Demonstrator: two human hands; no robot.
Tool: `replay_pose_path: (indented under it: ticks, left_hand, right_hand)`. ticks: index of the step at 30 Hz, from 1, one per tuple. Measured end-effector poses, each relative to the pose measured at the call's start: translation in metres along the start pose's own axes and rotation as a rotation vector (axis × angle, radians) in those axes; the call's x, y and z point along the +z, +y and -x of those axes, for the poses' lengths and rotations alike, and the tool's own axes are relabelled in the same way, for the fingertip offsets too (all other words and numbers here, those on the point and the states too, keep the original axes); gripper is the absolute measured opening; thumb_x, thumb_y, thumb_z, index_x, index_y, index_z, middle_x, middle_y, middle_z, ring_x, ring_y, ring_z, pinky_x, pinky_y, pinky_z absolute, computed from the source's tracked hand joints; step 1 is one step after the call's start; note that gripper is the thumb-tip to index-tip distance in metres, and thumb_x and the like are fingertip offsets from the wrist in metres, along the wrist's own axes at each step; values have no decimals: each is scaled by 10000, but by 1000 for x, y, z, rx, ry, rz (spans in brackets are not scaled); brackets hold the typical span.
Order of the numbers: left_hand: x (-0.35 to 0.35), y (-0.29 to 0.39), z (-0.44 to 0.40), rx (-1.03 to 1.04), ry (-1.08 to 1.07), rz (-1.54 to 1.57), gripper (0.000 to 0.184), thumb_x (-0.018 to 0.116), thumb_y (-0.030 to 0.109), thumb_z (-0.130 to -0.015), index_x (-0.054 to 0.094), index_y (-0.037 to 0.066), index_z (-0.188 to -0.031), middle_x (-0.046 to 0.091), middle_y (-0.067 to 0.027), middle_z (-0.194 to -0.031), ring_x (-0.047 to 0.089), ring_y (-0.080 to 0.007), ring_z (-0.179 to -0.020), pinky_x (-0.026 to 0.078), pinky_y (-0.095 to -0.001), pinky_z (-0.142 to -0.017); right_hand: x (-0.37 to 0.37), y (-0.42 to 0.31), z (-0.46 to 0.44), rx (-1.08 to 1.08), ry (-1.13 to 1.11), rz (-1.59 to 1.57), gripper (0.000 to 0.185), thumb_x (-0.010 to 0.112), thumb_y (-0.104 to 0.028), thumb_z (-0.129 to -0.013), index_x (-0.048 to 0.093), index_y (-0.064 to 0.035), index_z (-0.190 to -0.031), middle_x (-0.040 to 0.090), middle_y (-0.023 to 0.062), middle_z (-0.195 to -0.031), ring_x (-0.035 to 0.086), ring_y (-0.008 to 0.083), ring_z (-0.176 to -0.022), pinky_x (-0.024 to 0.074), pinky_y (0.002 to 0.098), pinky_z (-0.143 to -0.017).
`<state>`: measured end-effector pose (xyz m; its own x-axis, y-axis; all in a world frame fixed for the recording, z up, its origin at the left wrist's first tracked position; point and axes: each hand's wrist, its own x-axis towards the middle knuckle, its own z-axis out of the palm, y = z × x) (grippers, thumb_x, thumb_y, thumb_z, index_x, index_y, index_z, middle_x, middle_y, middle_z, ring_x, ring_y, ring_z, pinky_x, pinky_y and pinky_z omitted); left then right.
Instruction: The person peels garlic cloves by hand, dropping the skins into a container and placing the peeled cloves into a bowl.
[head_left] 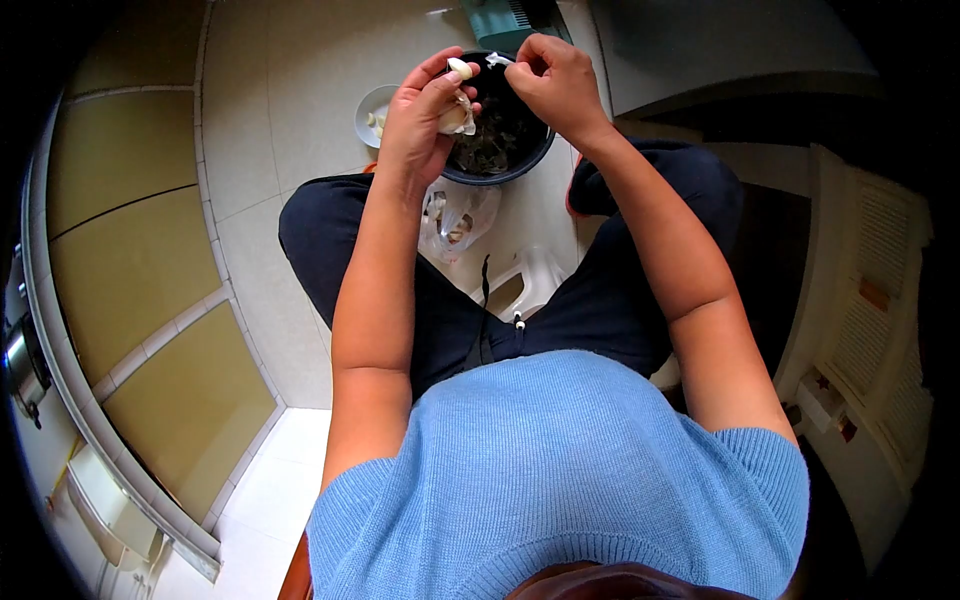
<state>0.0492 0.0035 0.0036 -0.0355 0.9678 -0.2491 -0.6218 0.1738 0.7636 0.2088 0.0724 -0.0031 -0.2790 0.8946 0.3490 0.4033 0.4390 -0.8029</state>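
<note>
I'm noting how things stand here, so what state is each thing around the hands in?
Left hand: fingers closed on the clove.
Right hand: fingers pinching the peel scrap.
Clove: pale, peeled-looking.
Peel scrap: separate, crumpled.
Bucket: open, scraps inside.
Plate: upright, holding pale pieces.
Plastic bag: partly filled; tied or not, unclear.

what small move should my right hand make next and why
Probably let the white scrap drop into the black bucket: the right hand pinches it at the bucket's far side, thin bits lie inside, and the left hand holds the pale clove apart from it.
</note>
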Motion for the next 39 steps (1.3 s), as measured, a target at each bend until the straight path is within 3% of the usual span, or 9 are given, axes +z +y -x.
replay_pose_path:
  ticks: [6,12,16,18,21,25,28,33,39]
  left_hand:
    - [-4,-1,-1,26,35,53,327,574,76,-850,500,51,-1167,610,-92,-1025,594,-133,-797,526,-290,-718]
    - [-8,-5,-4,35,53,73,310,578,62,-848,498,51,-1147,613,-99,-1015,601,-150,-790,529,-293,-712]
    - [-9,-4,-5,18,25,64,323,584,69,-848,489,42,-1156,616,-109,-1020,606,-152,-788,532,-292,-704]
    - [-5,-3,-3,14,45,74,305,592,61,-838,503,30,-1128,623,-114,-997,608,-150,-767,534,-290,-683]
    - [-2,-3,-3,12,62,76,285,600,53,-829,517,18,-1099,630,-119,-975,611,-147,-747,537,-286,-664]
    - [-1,-4,-2,2,62,77,282,596,55,-832,517,15,-1100,628,-114,-980,611,-145,-752,539,-285,-672]
    - [-2,-6,-4,8,53,74,289,594,53,-833,515,12,-1108,626,-112,-989,611,-145,-757,539,-286,-674]
    - [-2,-8,-3,4,57,52,270,597,51,-833,538,13,-1094,623,-87,-944,608,-141,-759,538,-281,-678]
    - [-4,-12,-2,-45,36,78,290,574,66,-858,510,13,-1135,611,-75,-940,610,-146,-796,537,-280,-702]
  right_hand:
    - [5,2,4,-35,-127,138,175,586,-185,-685,576,-11,-693,587,150,-691,590,321,-653,471,397,-605]
    - [15,18,11,-96,-249,80,173,572,-171,-729,594,1,-725,593,171,-732,592,334,-703,471,408,-655]
    - [16,12,10,-113,-207,93,155,566,-152,-735,604,-2,-745,595,173,-738,590,337,-714,470,413,-663]
    - [14,8,8,-133,-191,117,115,568,-94,-750,604,-2,-807,580,143,-747,582,282,-688,461,343,-638]
    - [11,4,6,-191,-165,84,107,572,-70,-746,606,-11,-829,568,121,-746,582,258,-682,460,320,-620]
    - [10,0,4,-206,-154,7,118,591,-123,-741,624,-44,-822,580,112,-759,591,289,-661,476,368,-621]
    - [7,-7,5,-127,-152,-114,108,615,-121,-746,625,-42,-819,580,103,-747,593,259,-652,476,336,-603]
    - [7,-5,4,-256,-94,-104,87,625,-102,-755,622,-27,-799,596,103,-751,606,238,-667,481,313,-604]
    - [6,-6,4,-249,-123,-147,91,638,-99,-746,619,-19,-784,599,105,-751,609,247,-676,482,312,-607]
